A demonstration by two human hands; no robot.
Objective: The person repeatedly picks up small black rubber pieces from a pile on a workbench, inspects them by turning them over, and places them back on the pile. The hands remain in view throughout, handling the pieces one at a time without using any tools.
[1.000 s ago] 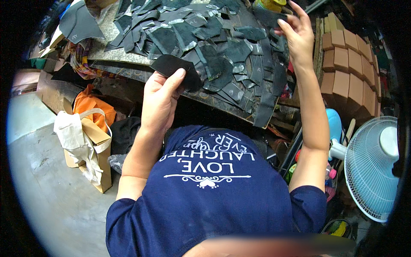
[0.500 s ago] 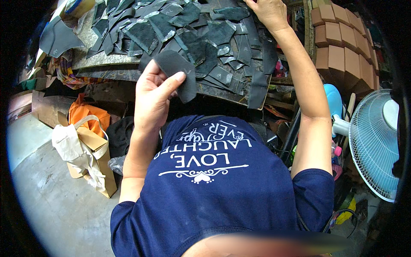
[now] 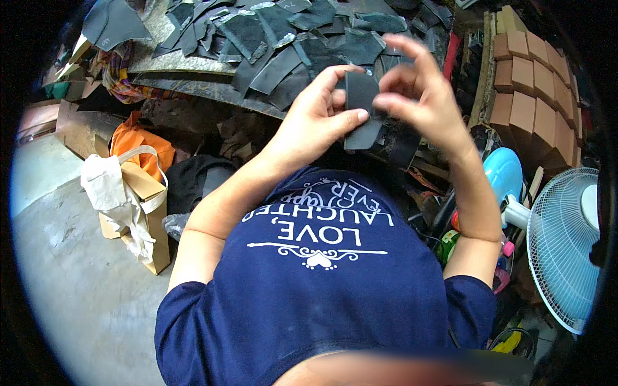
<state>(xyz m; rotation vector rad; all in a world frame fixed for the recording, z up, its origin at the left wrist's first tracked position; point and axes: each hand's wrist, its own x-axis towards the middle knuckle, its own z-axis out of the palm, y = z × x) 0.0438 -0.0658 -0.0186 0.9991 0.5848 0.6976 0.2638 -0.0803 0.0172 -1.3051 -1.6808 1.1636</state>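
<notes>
My left hand [image 3: 313,122] pinches a small dark leather piece [image 3: 364,134] between thumb and fingers, holding it up in front of the work table's near edge. Just right of that piece hovers my right hand [image 3: 432,109], slightly blurred, its thumb and fingers apart and nothing seen between them. Whether a right fingertip touches the piece I cannot tell. Behind both hands, a heap of cut black leather pieces [image 3: 248,35] covers the table [image 3: 183,89]; some have a fuzzy, greenish-dark side and whitish edges.
Stacked brown boxes [image 3: 531,116] stand at the right, above a blue and white fan [image 3: 563,251]. At the left, a cardboard box [image 3: 154,238] on the grey floor [image 3: 71,257] carries white cloth [image 3: 106,186] and orange cloth [image 3: 145,145]. A larger dark piece [image 3: 116,26] lies far left.
My left hand has moved right with the leather piece. My right hand has come back from the table's far side and now hangs beside the piece. The view has shifted slightly.
</notes>
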